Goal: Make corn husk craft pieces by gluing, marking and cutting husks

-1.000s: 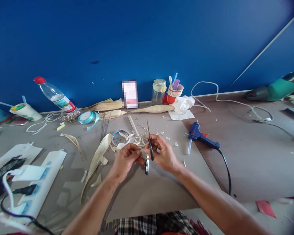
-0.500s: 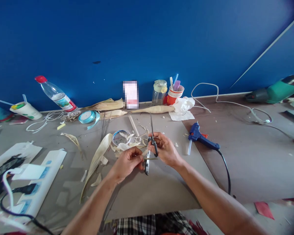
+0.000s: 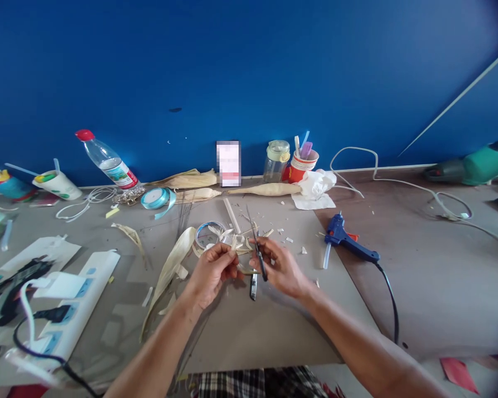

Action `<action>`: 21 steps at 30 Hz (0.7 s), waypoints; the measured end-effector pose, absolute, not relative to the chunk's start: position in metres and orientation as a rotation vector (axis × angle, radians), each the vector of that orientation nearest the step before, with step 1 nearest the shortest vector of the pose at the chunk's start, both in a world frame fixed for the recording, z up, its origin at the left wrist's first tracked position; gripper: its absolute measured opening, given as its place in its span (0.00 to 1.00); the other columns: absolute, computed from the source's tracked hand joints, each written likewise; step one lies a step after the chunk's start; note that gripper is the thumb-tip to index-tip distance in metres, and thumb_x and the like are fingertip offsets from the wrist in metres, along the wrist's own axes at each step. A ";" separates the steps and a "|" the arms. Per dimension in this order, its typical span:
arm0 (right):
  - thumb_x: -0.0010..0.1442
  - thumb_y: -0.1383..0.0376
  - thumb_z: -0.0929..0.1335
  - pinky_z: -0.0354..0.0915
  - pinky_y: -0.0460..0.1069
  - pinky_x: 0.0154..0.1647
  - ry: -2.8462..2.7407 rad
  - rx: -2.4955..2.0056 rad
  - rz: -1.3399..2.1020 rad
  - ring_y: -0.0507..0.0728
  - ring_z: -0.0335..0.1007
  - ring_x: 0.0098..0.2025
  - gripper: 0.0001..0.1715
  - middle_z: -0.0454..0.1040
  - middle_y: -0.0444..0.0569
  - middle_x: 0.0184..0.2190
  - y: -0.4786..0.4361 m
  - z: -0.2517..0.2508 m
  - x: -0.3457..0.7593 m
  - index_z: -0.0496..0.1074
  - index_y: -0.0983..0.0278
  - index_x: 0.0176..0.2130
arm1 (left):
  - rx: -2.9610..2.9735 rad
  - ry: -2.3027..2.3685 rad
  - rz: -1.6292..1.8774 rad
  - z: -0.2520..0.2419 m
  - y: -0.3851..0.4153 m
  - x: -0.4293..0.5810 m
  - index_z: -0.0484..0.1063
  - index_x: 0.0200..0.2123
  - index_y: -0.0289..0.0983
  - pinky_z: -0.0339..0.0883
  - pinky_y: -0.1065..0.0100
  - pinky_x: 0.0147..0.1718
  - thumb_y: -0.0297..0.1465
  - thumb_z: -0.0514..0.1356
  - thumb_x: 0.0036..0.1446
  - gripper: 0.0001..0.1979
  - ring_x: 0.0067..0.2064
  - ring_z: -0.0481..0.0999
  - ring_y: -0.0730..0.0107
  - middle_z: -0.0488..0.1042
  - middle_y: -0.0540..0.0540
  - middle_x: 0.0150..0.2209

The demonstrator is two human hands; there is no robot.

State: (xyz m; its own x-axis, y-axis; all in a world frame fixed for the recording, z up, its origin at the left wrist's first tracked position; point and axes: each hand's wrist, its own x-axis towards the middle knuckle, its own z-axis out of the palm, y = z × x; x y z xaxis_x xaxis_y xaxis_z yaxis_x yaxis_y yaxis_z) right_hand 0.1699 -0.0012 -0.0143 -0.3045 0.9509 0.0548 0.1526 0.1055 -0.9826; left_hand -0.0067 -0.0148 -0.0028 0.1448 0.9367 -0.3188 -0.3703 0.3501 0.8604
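Observation:
My left hand [image 3: 216, 267] is closed, pinching a small pale strip of dried corn husk [image 3: 234, 242] between thumb and fingers. Close beside it, my right hand [image 3: 279, 264] grips black-handled scissors [image 3: 260, 262], whose blades point away from me. A dark pen [image 3: 253, 288] lies on the table under the hands. Just beyond them are husk scraps [image 3: 243, 241] and a roll of tape [image 3: 208, 234]. A long corn husk [image 3: 172, 265] curves along the table left of my left hand.
A blue glue gun [image 3: 345, 236] lies at the right, its cord running to the front edge. On the left are a power strip [image 3: 85, 293] and a tilted bottle [image 3: 110, 162]. A jar [image 3: 276, 161] and stacked paper cups [image 3: 301, 167] stand by the blue wall.
My hands have drawn slightly apart. The husk strip in my left hand now points up, and the scissors have tilted leftward. The whole view has shifted a little.

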 end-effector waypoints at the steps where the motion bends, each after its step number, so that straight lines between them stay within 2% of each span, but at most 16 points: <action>1: 0.52 0.60 0.70 0.57 0.45 0.26 -1.676 -1.126 1.230 0.50 0.59 0.25 0.23 0.66 0.43 0.25 -0.003 -0.017 0.169 0.68 0.66 0.47 | 0.690 0.986 1.074 -0.003 -0.015 -0.007 0.68 0.25 0.35 0.72 0.67 0.27 0.34 0.66 0.48 0.12 0.20 0.65 0.80 0.70 0.53 0.24; 5: 0.52 0.65 0.69 0.58 0.46 0.27 -1.842 -1.141 1.087 0.49 0.58 0.24 0.21 0.68 0.44 0.25 -0.007 -0.023 0.166 0.69 0.65 0.47 | 0.629 0.908 1.125 -0.002 -0.014 -0.009 0.67 0.25 0.35 0.73 0.65 0.30 0.33 0.66 0.48 0.11 0.20 0.65 0.81 0.69 0.54 0.24; 10: 0.52 0.61 0.70 0.62 0.45 0.27 -1.405 -1.053 1.292 0.50 0.64 0.28 0.23 0.70 0.46 0.30 -0.004 -0.019 0.160 0.66 0.64 0.47 | 0.706 0.993 1.090 -0.003 -0.017 -0.004 0.67 0.25 0.35 0.72 0.66 0.28 0.35 0.66 0.48 0.12 0.19 0.65 0.80 0.68 0.54 0.22; 15: 0.50 0.63 0.72 0.63 0.44 0.27 -1.185 -0.921 1.363 0.50 0.67 0.31 0.26 0.71 0.45 0.33 -0.001 -0.015 0.159 0.64 0.60 0.47 | 0.861 1.044 0.988 -0.005 -0.020 0.004 0.65 0.25 0.35 0.71 0.65 0.29 0.36 0.66 0.49 0.14 0.19 0.66 0.77 0.67 0.55 0.18; 21: 0.46 0.66 0.74 0.62 0.43 0.25 -1.129 -0.922 1.388 0.48 0.64 0.26 0.31 0.70 0.42 0.30 -0.004 -0.016 0.157 0.62 0.59 0.49 | 0.930 1.067 0.936 -0.008 -0.021 0.006 0.65 0.26 0.35 0.64 0.70 0.24 0.39 0.64 0.50 0.14 0.21 0.70 0.73 0.70 0.52 0.18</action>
State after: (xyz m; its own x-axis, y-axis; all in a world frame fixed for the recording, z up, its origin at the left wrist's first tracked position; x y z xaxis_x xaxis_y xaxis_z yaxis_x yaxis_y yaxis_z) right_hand 0.1573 -0.0039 -0.0159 -0.1282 0.9902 0.0563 -0.2562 0.0217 -0.9664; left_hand 0.0058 -0.0211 -0.0078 0.2125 0.9350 -0.2838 -0.1589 0.3196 0.9341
